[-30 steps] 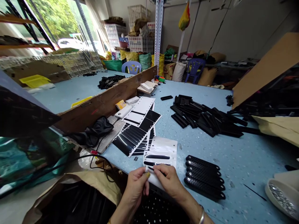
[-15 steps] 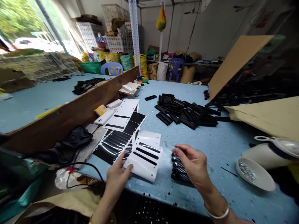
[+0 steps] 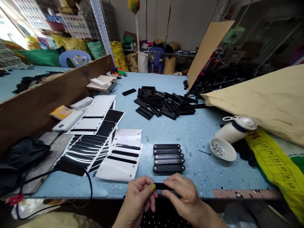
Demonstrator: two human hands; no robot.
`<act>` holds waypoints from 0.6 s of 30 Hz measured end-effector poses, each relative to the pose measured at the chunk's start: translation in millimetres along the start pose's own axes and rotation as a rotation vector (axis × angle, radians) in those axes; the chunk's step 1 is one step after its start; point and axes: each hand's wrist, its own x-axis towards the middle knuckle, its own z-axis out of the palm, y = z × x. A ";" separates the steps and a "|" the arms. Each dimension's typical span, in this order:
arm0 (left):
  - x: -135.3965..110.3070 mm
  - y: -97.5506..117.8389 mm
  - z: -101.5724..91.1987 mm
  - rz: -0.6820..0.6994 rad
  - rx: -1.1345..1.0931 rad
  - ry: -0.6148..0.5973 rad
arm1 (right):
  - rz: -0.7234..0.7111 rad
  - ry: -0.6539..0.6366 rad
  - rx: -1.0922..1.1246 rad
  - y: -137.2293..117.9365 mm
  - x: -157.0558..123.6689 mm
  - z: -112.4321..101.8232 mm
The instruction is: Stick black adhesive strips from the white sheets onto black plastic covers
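L hand, R hand rejoined on 1 strip (5 ribbed pcs near).

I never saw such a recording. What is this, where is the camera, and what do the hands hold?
No machine is here: these are a person's two bare hands. The camera sits on the person's head and looks forward and down, so the hands show at the bottom. The left hand and the right hand pinch one small black strip between them, at the near edge of a blue table. Just beyond lies a row of five like strips; left of it, white sheets with black stickers; farther back, a pile of black parts. On the right are a white bowl of small metal bits and a white jug.
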 end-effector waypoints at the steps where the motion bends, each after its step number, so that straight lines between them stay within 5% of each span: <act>1: 2.9 0.9 0.2 -0.013 -0.017 -0.005 | -0.014 0.018 -0.025 2.2 -2.0 -4.9; 6: 10.3 3.2 0.3 -0.043 -0.057 -0.021 | -0.040 0.040 -0.093 13.0 -12.8 -25.6; 12: 13.6 -2.2 7.0 -0.039 0.007 0.012 | -0.012 0.029 -0.080 18.3 -18.7 -21.5; 18: 19.1 -3.2 -15.4 0.281 0.351 0.325 | 0.125 0.042 -0.046 31.5 -16.1 -43.8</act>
